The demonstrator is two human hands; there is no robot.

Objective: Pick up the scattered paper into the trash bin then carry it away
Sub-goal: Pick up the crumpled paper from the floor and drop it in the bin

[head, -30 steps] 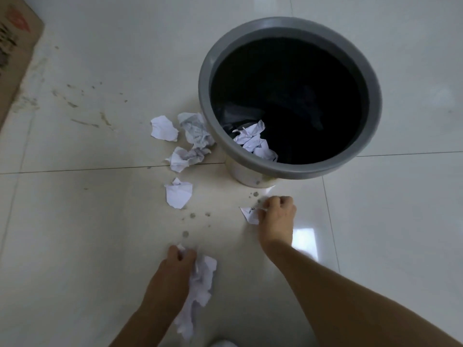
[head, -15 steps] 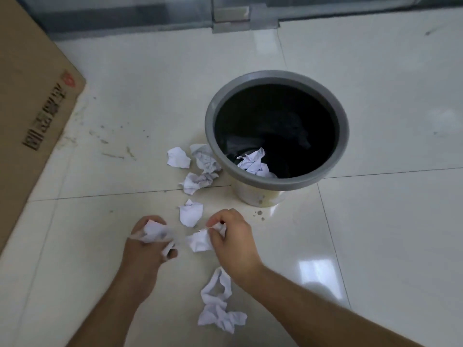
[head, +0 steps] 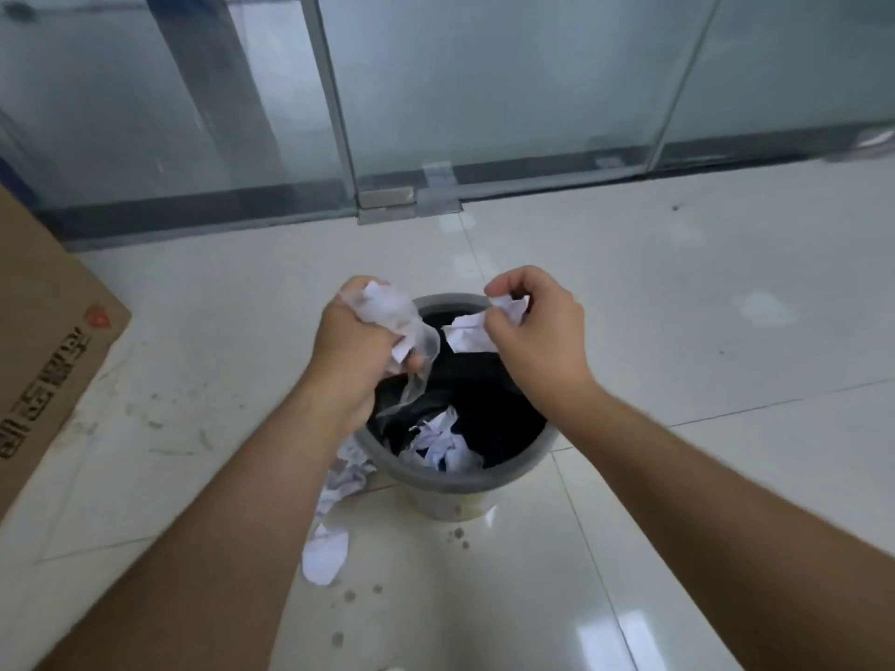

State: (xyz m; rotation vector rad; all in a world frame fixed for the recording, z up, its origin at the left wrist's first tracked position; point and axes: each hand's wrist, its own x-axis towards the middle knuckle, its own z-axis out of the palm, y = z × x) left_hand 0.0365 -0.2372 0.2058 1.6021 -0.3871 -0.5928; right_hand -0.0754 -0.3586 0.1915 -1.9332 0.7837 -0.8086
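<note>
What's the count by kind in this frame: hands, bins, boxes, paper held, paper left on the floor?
Hands: 2, left hand and right hand
Trash bin: 1
Cardboard box: 1
Held paper wads: 2, left wad, right wad
Floor paper visible: 2, one by the bin, one nearer; the arm may hide more
Total: 8

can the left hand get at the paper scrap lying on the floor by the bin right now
Probably not yet: the left hand is already clutching crumpled paper over the trash bin. The floor scrap itself lies unobstructed.

White paper (head: 438, 443), grey bin (head: 465, 481), black inside.
</note>
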